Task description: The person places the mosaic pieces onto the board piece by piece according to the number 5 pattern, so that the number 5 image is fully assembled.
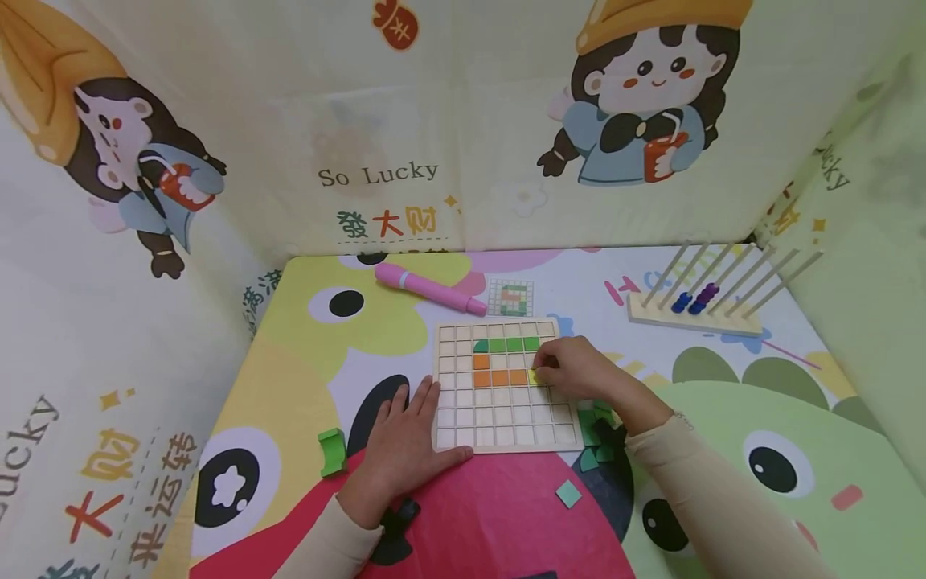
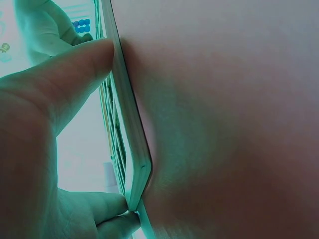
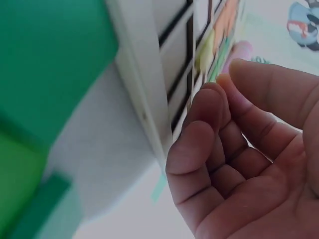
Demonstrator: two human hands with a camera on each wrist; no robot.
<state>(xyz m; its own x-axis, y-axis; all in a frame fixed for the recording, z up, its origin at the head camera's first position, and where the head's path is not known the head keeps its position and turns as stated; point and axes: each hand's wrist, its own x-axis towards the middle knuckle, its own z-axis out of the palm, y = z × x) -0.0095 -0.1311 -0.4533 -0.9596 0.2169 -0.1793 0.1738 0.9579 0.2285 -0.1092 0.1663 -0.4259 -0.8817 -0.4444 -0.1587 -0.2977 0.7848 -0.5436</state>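
A wooden grid board (image 1: 506,418) lies flat with a row of green tiles (image 1: 514,345), a dark green rounded tile (image 1: 481,346) and several orange tiles (image 1: 501,377) in its cells. A yellow tile (image 1: 534,376) sits at the right end of the lower orange row, partly hidden by my right hand (image 1: 579,370). In the right wrist view, the thumb and index fingertips come close together over the board near the yellow tile (image 3: 207,52); I cannot tell whether they pinch something. My left hand (image 1: 401,438) rests at the board's left edge, its thumb along the near edge.
A small pattern card (image 1: 511,297) and a pink marker (image 1: 430,289) lie beyond the board. A bead rack (image 1: 694,314) stands at the back right. Green pieces (image 1: 593,426) lie by the board's right edge, a pale green square (image 1: 568,494) nearer, and a green block (image 1: 333,452) at left.
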